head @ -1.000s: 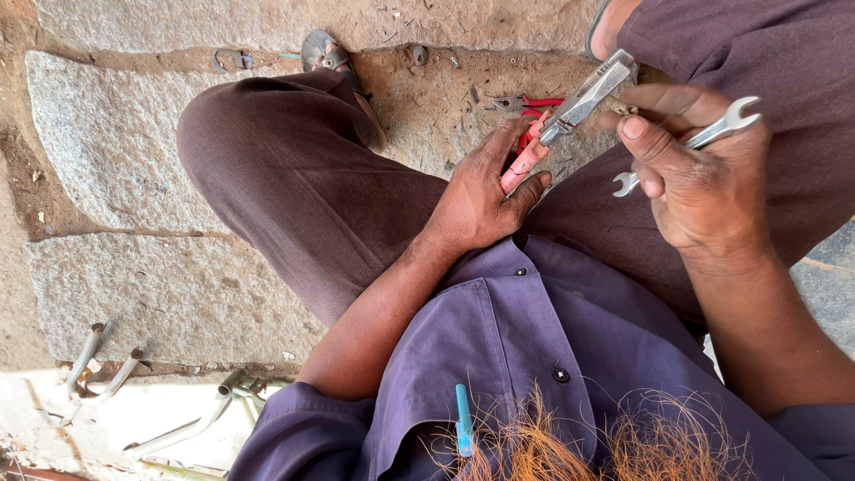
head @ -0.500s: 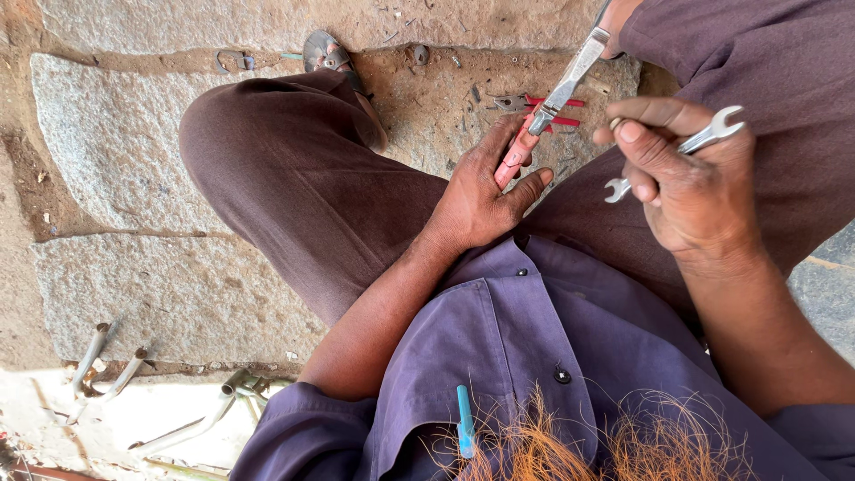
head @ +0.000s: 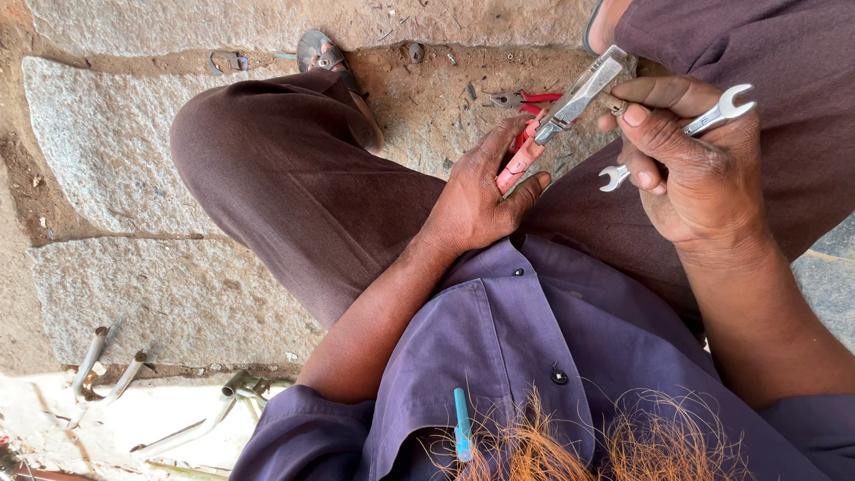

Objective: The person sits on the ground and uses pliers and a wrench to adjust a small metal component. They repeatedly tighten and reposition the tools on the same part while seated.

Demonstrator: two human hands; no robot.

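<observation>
My left hand (head: 476,200) grips the pink handles of steel pliers (head: 574,98), whose jaws point up and right over my lap. My right hand (head: 690,174) holds a small double-ended open spanner (head: 712,116) across its fingers. Its thumb and forefinger pinch at a small part right by the plier jaws; what that part is I cannot tell. Both hands sit above my brown trousers (head: 285,187).
A second pair of red-handled pliers (head: 527,99) lies on the dirt beyond my knee. A sandal (head: 322,52) and a small metal ring (head: 224,61) rest on the stone slabs (head: 107,151). Several metal tubes (head: 107,374) lie at the lower left. A blue pen (head: 461,426) sticks from my shirt.
The pliers tipped more upright, then settled back at a slant. My right hand shifted slightly, keeping its fingertips at the jaws and the spanner in its grasp.
</observation>
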